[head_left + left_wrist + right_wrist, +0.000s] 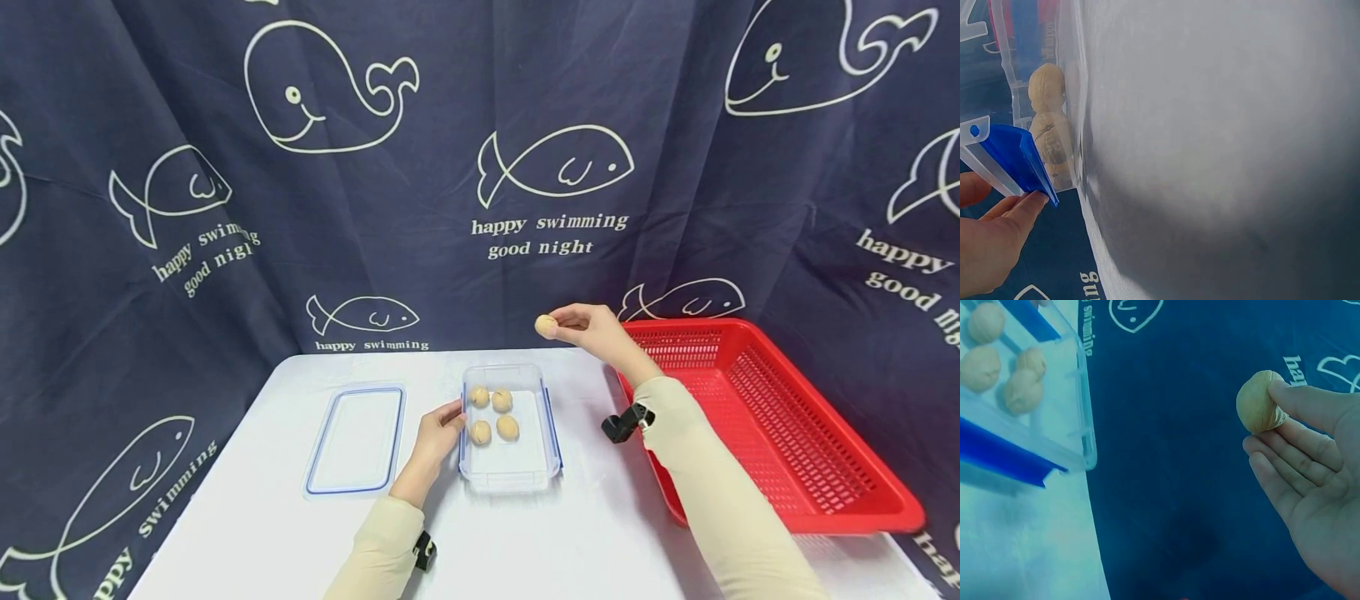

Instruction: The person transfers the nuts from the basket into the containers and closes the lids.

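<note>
Raised above the far edge of the table, my right hand pinches a tan walnut between thumb and fingertips. Below and to the left of it stands a clear plastic food box with blue side latches, without its lid. Several walnuts lie in the far and left part of the box. My left hand grips the box's left side, with fingertips against the blue latch in the left wrist view. Part of the left thumb is cut off there.
A clear lid with a blue seal lies flat on the white table, left of the box. On the right, a large red plastic basket stands beneath the right forearm. A dark blue printed curtain hangs behind the table.
</note>
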The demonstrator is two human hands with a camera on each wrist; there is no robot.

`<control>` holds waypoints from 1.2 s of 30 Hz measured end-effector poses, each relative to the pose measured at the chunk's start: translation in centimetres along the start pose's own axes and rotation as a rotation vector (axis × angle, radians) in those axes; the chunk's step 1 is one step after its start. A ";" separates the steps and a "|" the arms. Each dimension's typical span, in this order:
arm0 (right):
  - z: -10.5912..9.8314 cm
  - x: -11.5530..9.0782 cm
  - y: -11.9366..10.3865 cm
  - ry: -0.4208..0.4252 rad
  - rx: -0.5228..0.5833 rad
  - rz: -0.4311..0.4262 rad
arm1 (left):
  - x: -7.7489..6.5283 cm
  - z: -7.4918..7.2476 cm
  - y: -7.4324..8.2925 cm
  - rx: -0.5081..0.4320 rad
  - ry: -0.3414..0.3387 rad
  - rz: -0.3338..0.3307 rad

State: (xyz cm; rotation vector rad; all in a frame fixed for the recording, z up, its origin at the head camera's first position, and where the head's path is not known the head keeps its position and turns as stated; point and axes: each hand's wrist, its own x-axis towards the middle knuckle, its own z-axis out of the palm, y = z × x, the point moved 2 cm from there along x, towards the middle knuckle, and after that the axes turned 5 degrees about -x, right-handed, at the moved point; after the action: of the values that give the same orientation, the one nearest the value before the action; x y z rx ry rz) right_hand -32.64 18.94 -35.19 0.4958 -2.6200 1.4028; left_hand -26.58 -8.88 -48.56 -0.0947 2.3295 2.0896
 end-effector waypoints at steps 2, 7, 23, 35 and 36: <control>0.6 0.0 -0.1 -0.004 0.010 -0.009 | 0.0 0.0 0.1 0.004 0.001 0.008; 2.1 0.1 0.1 -0.011 0.035 -0.024 | -0.1 0.0 0.1 0.000 0.000 0.009; 7.2 -0.4 0.6 -0.041 0.021 -0.029 | -0.2 -0.1 0.3 -0.007 0.002 -0.006; 10.2 -0.8 1.4 -0.051 0.033 -0.008 | -0.1 -0.1 0.3 -0.001 -0.015 0.007; 10.4 -0.9 1.4 -0.057 0.029 -0.006 | -0.1 -0.1 0.3 0.000 -0.016 0.008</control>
State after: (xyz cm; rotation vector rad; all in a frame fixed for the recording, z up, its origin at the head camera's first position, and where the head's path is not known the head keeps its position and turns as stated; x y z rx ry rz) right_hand -31.86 11.24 -42.40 0.5542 -2.6432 1.4483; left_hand -26.46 -8.97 -48.27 -0.0694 2.3250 2.0856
